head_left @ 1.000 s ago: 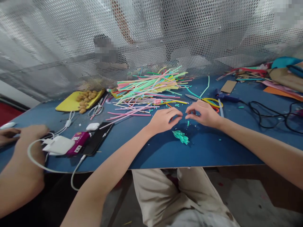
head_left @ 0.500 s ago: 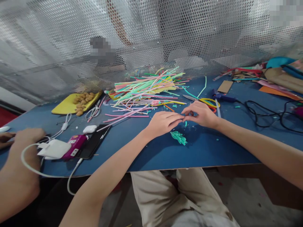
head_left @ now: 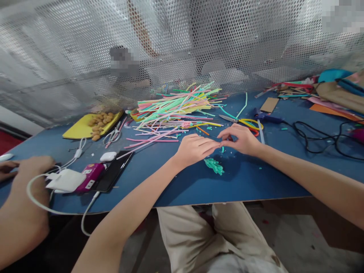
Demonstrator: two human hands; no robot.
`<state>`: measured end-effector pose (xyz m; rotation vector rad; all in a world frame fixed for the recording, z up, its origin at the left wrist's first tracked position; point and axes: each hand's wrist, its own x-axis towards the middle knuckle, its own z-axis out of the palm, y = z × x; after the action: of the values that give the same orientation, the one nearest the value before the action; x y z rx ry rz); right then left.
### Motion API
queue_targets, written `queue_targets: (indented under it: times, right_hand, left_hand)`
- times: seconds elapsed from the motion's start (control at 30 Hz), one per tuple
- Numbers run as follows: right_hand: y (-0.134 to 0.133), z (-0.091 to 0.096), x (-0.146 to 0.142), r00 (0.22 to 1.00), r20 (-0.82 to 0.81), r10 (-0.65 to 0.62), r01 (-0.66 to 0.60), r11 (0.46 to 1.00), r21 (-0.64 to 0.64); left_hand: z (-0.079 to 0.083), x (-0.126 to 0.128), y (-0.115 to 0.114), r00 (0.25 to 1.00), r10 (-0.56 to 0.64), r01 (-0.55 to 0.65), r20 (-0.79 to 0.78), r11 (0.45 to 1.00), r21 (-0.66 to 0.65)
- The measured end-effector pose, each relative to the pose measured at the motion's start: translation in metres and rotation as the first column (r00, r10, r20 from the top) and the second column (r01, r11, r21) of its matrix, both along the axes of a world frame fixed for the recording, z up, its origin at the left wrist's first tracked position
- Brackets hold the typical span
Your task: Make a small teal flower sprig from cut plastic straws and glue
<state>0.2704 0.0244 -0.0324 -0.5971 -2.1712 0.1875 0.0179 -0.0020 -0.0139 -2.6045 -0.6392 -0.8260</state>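
Fringe-cut green straw piece lies on the blue table, its long axis running 10 to 4 o'clock. It sits at 6 o'clock of the meeting fingertips, nearer the left hand. The right hand pinches thumb to forefinger; the left fingers lie stretched, their grip impossible to tell. A second ago the hands stood apart; now they touch.

Soft even overhead light; faint shadows; wide-angle edge warp; slight blur
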Motion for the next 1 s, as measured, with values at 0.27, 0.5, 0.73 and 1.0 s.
queue_targets:
  times: [0.27, 0.5, 0.73, 1.0]
  right_hand:
    - [-0.008, 0.001, -0.004, 0.998, -0.067, -0.003, 0.002, 1.000, -0.021]
    - [-0.011, 0.002, -0.004, 0.995, -0.101, 0.002, -0.002, 1.000, -0.002]
    - [-0.009, 0.001, -0.002, 0.993, -0.110, -0.029, 0.024, 0.999, -0.045]
    - [-0.007, -0.001, 0.000, 0.996, -0.089, -0.014, 0.009, 0.998, -0.055]
  left_hand:
    - [0.003, 0.003, -0.002, 0.991, -0.092, 0.080, 0.096, 0.989, 0.123]
    - [0.003, 0.007, -0.007, 0.989, -0.052, 0.042, 0.142, 0.997, 0.072]
    - [0.000, 0.009, -0.007, 0.987, -0.006, 0.001, 0.158, 1.000, 0.030]
    - [0.003, 0.005, -0.004, 0.995, -0.040, 0.043, 0.091, 0.999, -0.029]
